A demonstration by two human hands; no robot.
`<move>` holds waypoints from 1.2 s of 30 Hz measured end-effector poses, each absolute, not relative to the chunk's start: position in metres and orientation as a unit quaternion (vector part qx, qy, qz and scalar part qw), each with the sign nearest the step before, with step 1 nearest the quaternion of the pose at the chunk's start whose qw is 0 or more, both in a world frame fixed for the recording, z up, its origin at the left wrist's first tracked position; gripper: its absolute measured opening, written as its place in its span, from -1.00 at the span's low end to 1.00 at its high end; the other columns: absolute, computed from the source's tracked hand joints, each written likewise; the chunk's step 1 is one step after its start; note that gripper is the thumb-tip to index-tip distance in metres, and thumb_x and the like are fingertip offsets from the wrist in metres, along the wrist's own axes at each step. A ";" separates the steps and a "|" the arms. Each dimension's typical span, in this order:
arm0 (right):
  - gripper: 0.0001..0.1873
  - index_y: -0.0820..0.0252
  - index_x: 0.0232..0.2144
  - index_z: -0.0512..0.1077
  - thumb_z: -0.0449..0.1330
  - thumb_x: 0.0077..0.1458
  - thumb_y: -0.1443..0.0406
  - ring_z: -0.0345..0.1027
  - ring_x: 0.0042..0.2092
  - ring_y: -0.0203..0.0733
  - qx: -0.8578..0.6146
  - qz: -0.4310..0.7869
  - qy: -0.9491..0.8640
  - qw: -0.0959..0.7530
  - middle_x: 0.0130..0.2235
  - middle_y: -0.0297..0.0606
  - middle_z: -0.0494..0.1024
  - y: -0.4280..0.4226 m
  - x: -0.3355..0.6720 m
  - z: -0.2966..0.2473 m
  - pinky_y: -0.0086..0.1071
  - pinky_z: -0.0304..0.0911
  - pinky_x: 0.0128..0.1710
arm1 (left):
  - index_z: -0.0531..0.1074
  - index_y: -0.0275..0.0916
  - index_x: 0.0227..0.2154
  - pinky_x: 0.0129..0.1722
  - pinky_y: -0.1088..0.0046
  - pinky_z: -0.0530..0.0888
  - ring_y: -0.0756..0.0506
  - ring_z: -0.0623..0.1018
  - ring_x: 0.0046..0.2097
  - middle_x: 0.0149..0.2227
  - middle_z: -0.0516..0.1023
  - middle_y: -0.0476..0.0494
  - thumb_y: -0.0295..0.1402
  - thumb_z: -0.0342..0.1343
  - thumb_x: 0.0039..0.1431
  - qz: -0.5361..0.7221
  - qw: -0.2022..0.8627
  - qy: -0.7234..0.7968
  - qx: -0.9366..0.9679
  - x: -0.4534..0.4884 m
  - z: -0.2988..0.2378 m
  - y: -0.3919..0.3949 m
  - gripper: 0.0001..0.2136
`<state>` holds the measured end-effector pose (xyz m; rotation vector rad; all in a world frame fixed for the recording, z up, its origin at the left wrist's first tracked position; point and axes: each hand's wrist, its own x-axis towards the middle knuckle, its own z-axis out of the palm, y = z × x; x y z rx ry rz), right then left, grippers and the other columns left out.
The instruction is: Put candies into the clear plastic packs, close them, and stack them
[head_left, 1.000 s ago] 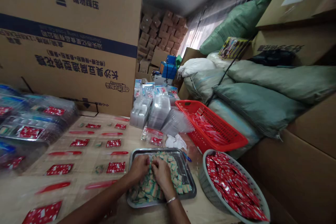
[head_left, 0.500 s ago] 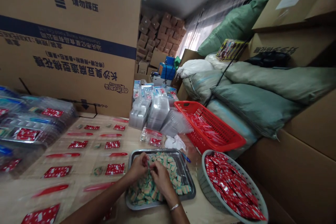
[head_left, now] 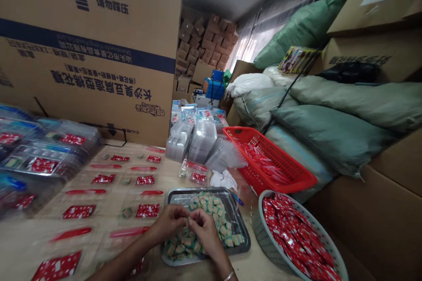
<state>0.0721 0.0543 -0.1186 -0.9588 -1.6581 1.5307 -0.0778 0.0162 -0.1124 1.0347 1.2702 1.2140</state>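
Both hands meet over a metal tray (head_left: 245, 228) heaped with small green-and-tan candy pieces (head_left: 216, 210). My left hand (head_left: 173, 221) is closed in a pinch, its fingertips at the tray's left half. Close against it, my right hand (head_left: 204, 227) pinches too, thumb and forefinger together. Whatever lies between the fingertips is too small or hidden to make out. To the left, clear plastic trays lie in rows on the table, holding red packets (head_left: 147, 210) and red plastic sticks (head_left: 130, 231); some also hold a green-and-tan piece (head_left: 127, 212).
A grey basket (head_left: 268, 237) of red packets stands at the right, behind it a red basket (head_left: 240, 131) of pink-red sticks. Stacked clear trays (head_left: 201, 140) and white tissue (head_left: 223, 180) lie beyond the tray. Filled packs (head_left: 42, 153) pile up at left by a large carton (head_left: 108, 52).
My hands have come closer together, fingertips now meeting, and the left hand has lowered slightly. The whole view has shifted a little, with things appearing farther right.
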 end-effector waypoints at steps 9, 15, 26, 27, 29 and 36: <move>-0.74 0.20 -0.44 0.39 0.28 -0.18 0.16 0.16 -0.49 -0.32 -0.377 0.586 -0.637 0.329 -0.54 -0.44 0.32 0.058 0.062 -0.102 -0.45 0.07 -0.48 | 0.47 -0.27 -0.42 -0.50 0.57 0.31 0.06 0.40 -0.55 -0.59 0.43 0.10 -0.40 0.32 -0.40 0.614 0.559 0.508 0.230 -0.082 -0.102 0.008 -0.67; -0.69 0.22 -0.48 0.39 0.28 -0.16 0.09 0.14 -0.53 -0.35 -0.377 0.615 -0.617 0.315 -0.57 -0.43 0.33 0.053 0.065 -0.097 -0.47 0.06 -0.53 | 0.46 -0.27 -0.54 -0.47 0.53 0.35 0.01 0.45 -0.52 -0.60 0.46 0.07 -0.39 0.30 -0.43 0.622 0.506 0.546 0.243 -0.082 -0.098 0.007 -0.75; -0.68 0.21 -0.40 0.46 0.13 0.00 0.07 0.34 -0.49 -0.21 -0.393 0.578 -0.645 0.308 -0.48 -0.28 0.48 0.069 0.059 -0.110 -0.39 0.22 -0.51 | 0.48 -0.29 -0.55 -0.41 0.42 0.44 -0.02 0.46 -0.50 -0.58 0.48 0.03 -0.20 0.41 -0.50 0.588 0.531 0.550 0.266 -0.085 -0.102 -0.003 -0.62; -0.72 0.20 -0.37 0.47 0.10 0.04 0.13 0.36 -0.44 -0.17 -0.402 0.525 -0.681 0.314 -0.44 -0.24 0.50 0.075 0.060 -0.110 -0.36 0.24 -0.46 | 0.47 -0.29 -0.54 -0.39 0.41 0.45 -0.02 0.47 -0.50 -0.58 0.48 0.03 -0.21 0.41 -0.51 0.590 0.533 0.552 0.252 -0.086 -0.104 -0.003 -0.61; -0.80 0.16 -0.35 0.50 0.07 0.04 0.31 0.39 -0.30 -0.13 -0.408 0.380 -0.773 0.301 -0.34 -0.20 0.50 0.087 0.062 -0.108 -0.34 0.26 -0.31 | 0.47 -0.29 -0.54 -0.39 0.41 0.46 -0.01 0.48 -0.51 -0.57 0.48 0.04 -0.22 0.41 -0.51 0.593 0.541 0.550 0.229 -0.087 -0.107 -0.004 -0.61; -0.85 0.17 -0.52 0.39 0.10 -0.10 0.49 0.32 -0.30 -0.18 -0.384 0.265 -0.859 0.211 -0.37 -0.26 0.42 0.097 0.058 -0.093 -0.39 0.17 -0.29 | 0.47 -0.28 -0.56 -0.49 0.51 0.40 0.00 0.48 -0.54 -0.59 0.48 0.05 -0.29 0.39 -0.54 0.612 0.529 0.560 0.177 -0.090 -0.105 -0.007 -0.65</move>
